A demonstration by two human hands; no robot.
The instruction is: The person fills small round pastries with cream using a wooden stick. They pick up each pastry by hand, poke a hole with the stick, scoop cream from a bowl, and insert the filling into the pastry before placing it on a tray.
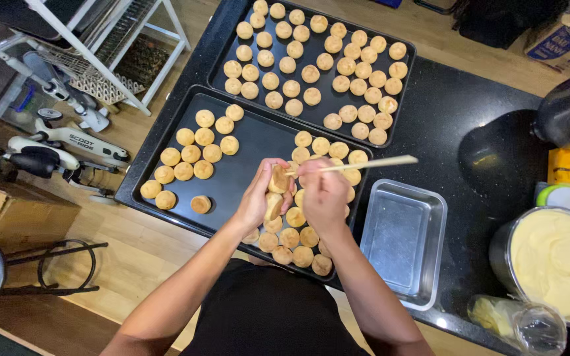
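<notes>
Home kitchen, by the look: dark table (470, 118) carrying two baking trays (249, 151) of small pastry puffs (291, 88), a bowl of yellow cream (552, 260), wooden floor (133, 250) beside.

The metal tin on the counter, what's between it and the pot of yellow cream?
Head view: only bare black counter between the empty metal tin and the cream pot.

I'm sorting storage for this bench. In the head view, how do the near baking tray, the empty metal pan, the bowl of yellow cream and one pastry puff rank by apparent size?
Largest to smallest:
1. near baking tray
2. empty metal pan
3. bowl of yellow cream, cut off by the frame edge, so its place against the pan is unsure
4. pastry puff
</notes>
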